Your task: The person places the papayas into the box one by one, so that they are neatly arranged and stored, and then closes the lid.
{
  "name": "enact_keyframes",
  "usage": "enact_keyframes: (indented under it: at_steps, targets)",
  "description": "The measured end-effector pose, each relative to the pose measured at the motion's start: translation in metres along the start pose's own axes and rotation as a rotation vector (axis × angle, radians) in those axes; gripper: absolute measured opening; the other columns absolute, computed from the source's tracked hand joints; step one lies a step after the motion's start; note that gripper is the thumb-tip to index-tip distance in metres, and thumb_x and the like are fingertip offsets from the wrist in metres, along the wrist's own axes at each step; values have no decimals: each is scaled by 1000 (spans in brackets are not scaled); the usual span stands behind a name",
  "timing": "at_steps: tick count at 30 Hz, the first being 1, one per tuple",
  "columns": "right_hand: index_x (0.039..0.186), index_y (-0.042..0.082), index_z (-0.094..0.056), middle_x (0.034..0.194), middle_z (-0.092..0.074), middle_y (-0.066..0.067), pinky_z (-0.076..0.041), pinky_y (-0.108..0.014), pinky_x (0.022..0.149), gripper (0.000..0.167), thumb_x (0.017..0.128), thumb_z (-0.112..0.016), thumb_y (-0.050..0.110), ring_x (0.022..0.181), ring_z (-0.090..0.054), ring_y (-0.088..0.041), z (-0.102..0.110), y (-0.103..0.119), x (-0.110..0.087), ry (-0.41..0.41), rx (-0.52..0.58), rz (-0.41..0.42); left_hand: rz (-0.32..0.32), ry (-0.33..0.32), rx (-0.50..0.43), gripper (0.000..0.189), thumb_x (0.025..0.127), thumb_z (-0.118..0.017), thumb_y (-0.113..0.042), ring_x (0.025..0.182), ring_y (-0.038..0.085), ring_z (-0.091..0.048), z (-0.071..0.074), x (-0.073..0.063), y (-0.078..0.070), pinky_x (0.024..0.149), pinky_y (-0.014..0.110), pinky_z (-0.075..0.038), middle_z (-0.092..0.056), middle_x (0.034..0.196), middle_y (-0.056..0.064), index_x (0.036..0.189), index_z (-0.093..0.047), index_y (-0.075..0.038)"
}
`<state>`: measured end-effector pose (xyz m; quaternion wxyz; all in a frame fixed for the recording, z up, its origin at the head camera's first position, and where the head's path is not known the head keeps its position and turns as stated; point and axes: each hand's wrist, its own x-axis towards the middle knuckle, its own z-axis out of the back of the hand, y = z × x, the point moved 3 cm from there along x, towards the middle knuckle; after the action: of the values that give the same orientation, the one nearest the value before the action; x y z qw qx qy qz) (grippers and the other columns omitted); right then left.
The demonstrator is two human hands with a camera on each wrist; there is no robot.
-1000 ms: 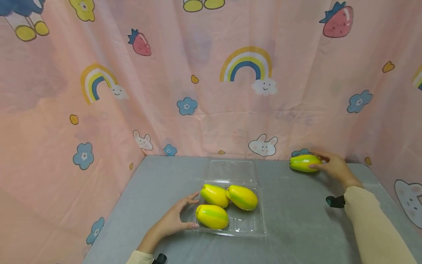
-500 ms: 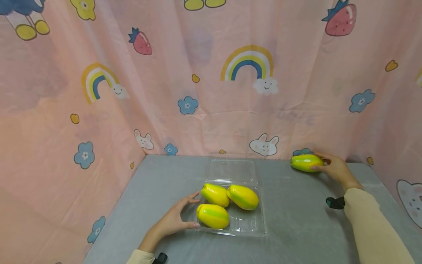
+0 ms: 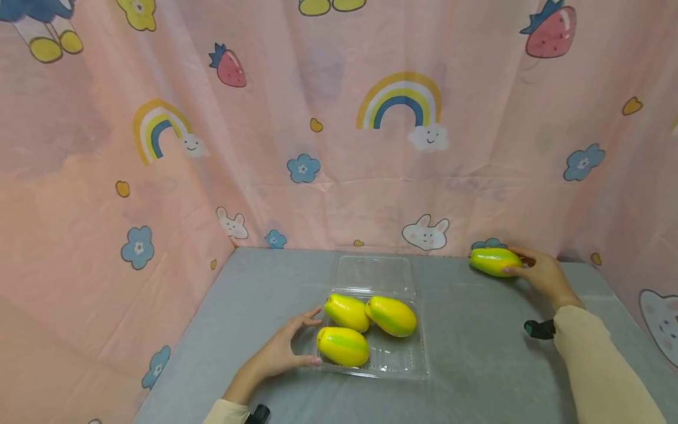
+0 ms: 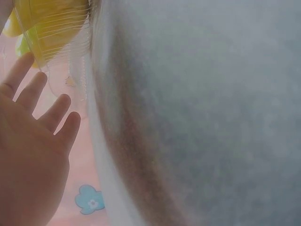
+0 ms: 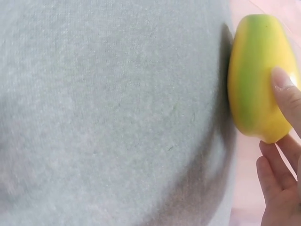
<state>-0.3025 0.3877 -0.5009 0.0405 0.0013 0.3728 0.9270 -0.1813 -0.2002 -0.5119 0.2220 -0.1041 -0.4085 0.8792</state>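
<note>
Right wrist view: right hand (image 5: 284, 190) cropped, partly hiding yellow-green fruit (image 5: 254, 75).

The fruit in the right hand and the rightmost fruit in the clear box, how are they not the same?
The right hand grips the held fruit; no hand touches the boxed fruit. The held fruit is outside the clear box; the boxed fruit lies inside. Both are oblong, yellow and green.
</note>
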Motion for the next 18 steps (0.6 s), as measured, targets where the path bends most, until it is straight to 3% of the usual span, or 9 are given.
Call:
enact_keyframes:
  at_steps: [18]
  targets:
    - [148, 2, -42, 148, -43, -32, -38, -70, 101, 85, 88, -65, 57, 125, -43, -51, -2, -4, -5, -61, 12, 40, 12, 3, 15, 80, 72, -82, -55, 153, 27, -24, 0, 1, -1, 119, 65, -25, -26, 165, -9, 139, -50, -26]
